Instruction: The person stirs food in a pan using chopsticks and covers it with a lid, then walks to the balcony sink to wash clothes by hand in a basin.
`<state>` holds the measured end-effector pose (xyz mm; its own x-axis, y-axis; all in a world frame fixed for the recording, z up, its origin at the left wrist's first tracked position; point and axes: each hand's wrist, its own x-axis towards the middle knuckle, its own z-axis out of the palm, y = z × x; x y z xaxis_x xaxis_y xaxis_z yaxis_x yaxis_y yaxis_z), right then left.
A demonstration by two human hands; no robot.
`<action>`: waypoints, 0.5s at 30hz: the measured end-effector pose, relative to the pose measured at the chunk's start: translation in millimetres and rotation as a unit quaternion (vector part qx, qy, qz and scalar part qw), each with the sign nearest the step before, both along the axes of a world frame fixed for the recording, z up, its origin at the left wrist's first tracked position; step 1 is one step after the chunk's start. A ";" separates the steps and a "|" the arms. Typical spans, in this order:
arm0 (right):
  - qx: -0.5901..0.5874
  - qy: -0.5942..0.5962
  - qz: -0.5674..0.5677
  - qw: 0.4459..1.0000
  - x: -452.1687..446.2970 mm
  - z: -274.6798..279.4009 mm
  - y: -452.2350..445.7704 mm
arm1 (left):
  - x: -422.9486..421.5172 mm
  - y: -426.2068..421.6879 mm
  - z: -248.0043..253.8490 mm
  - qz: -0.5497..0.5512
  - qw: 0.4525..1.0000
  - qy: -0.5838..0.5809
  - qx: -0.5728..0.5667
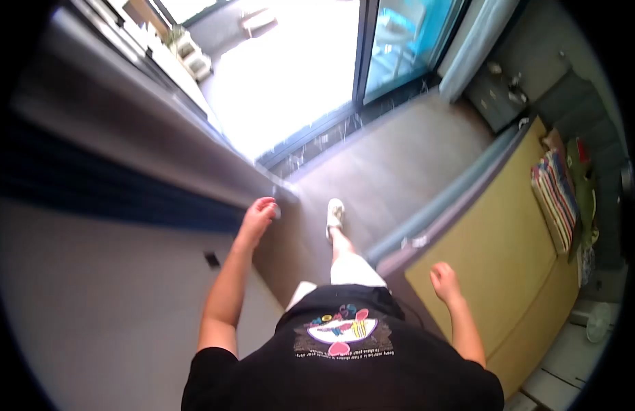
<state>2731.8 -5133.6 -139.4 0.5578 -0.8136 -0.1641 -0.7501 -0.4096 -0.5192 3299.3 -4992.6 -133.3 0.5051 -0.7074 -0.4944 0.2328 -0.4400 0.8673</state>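
My left hand (258, 218) is raised beside the lower end of the grey curtain (215, 154), its fingers curled. A small pale patch shows at the fingertips, too blurred to name. Over the near side of the bed (495, 246) hangs my right hand (444, 282), fingers folded in with nothing visible in them. The bed has a yellowish cover, and a striped pillow (556, 198) lies towards its head end.
Ahead, a glass door (406, 41) in a dark frame stands beside a bright opening. Grey floor (400, 161) runs between bed and doorway, with my white shoe (336, 214) on it. A dark nightstand (494, 99) is past the bed; a white fan (598, 322) is lower right.
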 end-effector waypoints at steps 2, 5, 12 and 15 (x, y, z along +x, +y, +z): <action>0.089 0.104 -0.098 0.986 17.2 -17.6 -60.9 | 31.3 -93.4 7.7 0.008 0.998 0.022 -0.059; 0.072 0.228 -0.008 0.971 82.6 -45.0 -180.7 | 76.6 -204.3 11.5 -0.031 0.995 0.036 -0.090; -0.015 -0.124 0.151 0.981 504.9 5.0 -424.0 | 253.9 -329.5 20.0 0.011 0.998 0.020 -0.054; 0.011 -0.139 0.215 0.967 660.7 74.5 -484.7 | 337.0 -354.6 -6.3 0.119 0.992 0.037 0.005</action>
